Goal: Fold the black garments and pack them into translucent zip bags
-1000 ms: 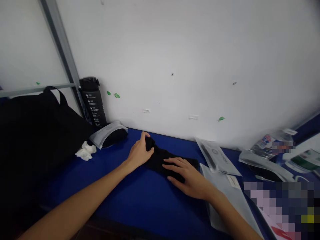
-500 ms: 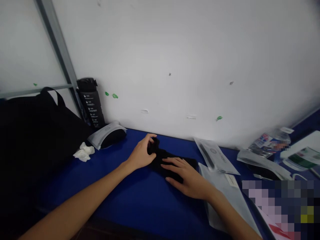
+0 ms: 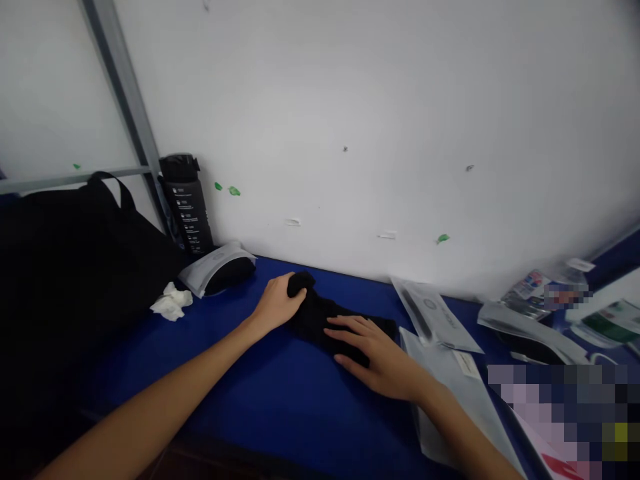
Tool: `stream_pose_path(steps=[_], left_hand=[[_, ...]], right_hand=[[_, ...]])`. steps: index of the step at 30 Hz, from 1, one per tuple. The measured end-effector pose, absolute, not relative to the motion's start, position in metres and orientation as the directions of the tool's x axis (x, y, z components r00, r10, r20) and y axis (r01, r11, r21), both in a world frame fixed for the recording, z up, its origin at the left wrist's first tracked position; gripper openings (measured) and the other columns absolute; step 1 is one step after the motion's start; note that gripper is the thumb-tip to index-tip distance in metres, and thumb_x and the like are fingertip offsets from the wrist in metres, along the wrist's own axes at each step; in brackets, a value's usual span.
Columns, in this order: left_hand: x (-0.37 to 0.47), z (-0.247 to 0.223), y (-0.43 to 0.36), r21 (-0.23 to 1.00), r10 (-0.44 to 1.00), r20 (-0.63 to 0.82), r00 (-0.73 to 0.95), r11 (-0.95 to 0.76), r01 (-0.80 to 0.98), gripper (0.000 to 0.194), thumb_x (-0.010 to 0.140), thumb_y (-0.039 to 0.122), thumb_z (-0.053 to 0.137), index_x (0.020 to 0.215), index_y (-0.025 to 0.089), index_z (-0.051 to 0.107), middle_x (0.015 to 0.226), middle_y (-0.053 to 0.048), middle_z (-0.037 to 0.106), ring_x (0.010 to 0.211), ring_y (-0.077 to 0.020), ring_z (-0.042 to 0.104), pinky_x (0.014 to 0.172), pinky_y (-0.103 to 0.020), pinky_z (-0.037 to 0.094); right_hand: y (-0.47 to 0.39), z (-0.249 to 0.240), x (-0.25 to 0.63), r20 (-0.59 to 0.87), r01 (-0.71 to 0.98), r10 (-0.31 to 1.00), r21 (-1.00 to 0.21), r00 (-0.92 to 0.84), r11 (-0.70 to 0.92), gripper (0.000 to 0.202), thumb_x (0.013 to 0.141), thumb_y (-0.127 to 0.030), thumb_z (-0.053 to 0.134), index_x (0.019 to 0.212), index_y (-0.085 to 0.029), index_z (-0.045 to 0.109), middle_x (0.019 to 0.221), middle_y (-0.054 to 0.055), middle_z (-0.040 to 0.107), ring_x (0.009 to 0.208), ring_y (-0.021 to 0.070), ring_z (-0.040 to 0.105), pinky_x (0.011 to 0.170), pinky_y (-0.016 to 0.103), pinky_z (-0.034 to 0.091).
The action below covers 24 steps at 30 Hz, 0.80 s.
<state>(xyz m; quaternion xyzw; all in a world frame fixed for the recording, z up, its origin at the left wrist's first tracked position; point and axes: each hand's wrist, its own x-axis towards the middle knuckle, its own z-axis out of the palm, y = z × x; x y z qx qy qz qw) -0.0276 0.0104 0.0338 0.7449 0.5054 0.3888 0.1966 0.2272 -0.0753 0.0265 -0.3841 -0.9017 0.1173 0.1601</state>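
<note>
A black cloth item (image 3: 315, 323), long and sock-like in shape, lies across the blue surface (image 3: 280, 400); I cannot tell exactly what garment it is. My left hand (image 3: 280, 301) is closed on its far left end, with the fabric bunched between thumb and fingers. Over the right part of the cloth, my right hand (image 3: 377, 357) rests with fingers apart, pressing it flat. Just right of that hand lies a large frosted plastic bag (image 3: 453, 393). Beyond it sits a smaller frosted zip bag (image 3: 435, 313) with dark print.
To the left stand a black bag (image 3: 75, 267) and a black water bottle (image 3: 186, 203). Near them are a frosted pouch (image 3: 223, 267) with black content and a crumpled tissue (image 3: 171, 302). At right lie another pouch (image 3: 530, 333) and a clear plastic bottle (image 3: 545, 287). A white wall (image 3: 320, 133) rises behind.
My left hand has closed round the cloth's end, turning it up and slightly left. The right hand stays on the cloth. The view has shifted slightly.
</note>
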Motion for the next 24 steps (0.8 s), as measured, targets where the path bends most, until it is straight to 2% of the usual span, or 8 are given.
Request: stream_pose_path(steps=[3,8,13,16,19,21,24], left_hand=[[-0.026,0.035,0.009,0.709,0.898,0.415,0.148,-0.421,0.565,0.017,0.095,0.029,0.061,0.105,0.022,0.072,0.102,-0.006,0.078,0.101,-0.0276,0.073,0.092,-0.040,0.056],[-0.026,0.036,0.007,0.665,0.903,0.413,0.118,-0.388,0.638,0.020,0.095,0.040,0.061,0.101,0.024,0.073,0.098,-0.006,0.079,0.097,-0.0295,0.074,0.088,-0.041,0.057],[-0.023,0.041,-0.001,0.625,0.871,0.462,0.166,-0.453,0.636,0.032,0.086,0.045,0.072,0.112,0.026,0.072,0.104,-0.005,0.078,0.099,-0.0295,0.074,0.089,-0.040,0.058],[-0.022,0.042,-0.004,0.605,0.856,0.457,0.241,-0.498,0.621,0.042,0.081,0.032,0.075,0.122,0.025,0.068,0.108,-0.005,0.078,0.101,-0.0295,0.073,0.091,-0.041,0.057],[-0.020,0.038,-0.003,0.617,0.795,0.497,0.347,-0.605,0.503,0.041,0.080,0.016,0.068,0.120,0.023,0.068,0.110,-0.005,0.077,0.101,-0.0258,0.073,0.092,-0.038,0.056],[-0.019,0.035,-0.002,0.620,0.755,0.534,0.381,-0.656,0.431,0.040,0.079,0.011,0.065,0.117,0.022,0.070,0.112,-0.005,0.076,0.102,-0.0241,0.072,0.093,-0.036,0.056],[-0.017,0.031,-0.004,0.591,0.730,0.547,0.410,-0.684,0.428,0.046,0.077,0.007,0.064,0.120,0.022,0.070,0.118,-0.005,0.075,0.105,-0.0248,0.070,0.095,-0.038,0.055]], right_hand=[[-0.076,0.027,0.227,0.187,0.657,0.733,-0.339,-0.654,0.673,0.046,0.106,-0.037,0.055,0.152,-0.033,0.054,0.158,0.008,0.050,0.148,0.0302,0.044,0.122,0.059,0.037],[-0.077,0.027,0.227,0.192,0.659,0.732,-0.329,-0.654,0.676,0.046,0.106,-0.037,0.055,0.152,-0.034,0.053,0.158,0.007,0.050,0.147,0.0299,0.045,0.122,0.059,0.037],[-0.077,0.028,0.226,0.170,0.675,0.745,-0.328,-0.646,0.660,0.047,0.106,-0.038,0.055,0.152,-0.033,0.054,0.159,0.007,0.050,0.148,0.0308,0.044,0.123,0.060,0.036],[-0.077,0.028,0.226,0.173,0.673,0.743,-0.330,-0.646,0.662,0.047,0.105,-0.037,0.056,0.152,-0.033,0.054,0.158,0.008,0.051,0.147,0.0315,0.045,0.123,0.061,0.036],[-0.077,0.028,0.227,0.194,0.662,0.734,-0.329,-0.651,0.673,0.048,0.105,-0.037,0.056,0.153,-0.034,0.053,0.157,0.007,0.051,0.147,0.0305,0.045,0.122,0.058,0.038],[-0.077,0.028,0.227,0.192,0.662,0.733,-0.328,-0.652,0.674,0.047,0.105,-0.036,0.057,0.152,-0.033,0.053,0.157,0.007,0.051,0.147,0.0303,0.045,0.122,0.057,0.038],[-0.076,0.029,0.227,0.189,0.655,0.728,-0.332,-0.659,0.679,0.048,0.105,-0.035,0.057,0.153,-0.033,0.053,0.157,0.007,0.051,0.146,0.0304,0.046,0.121,0.056,0.039]])
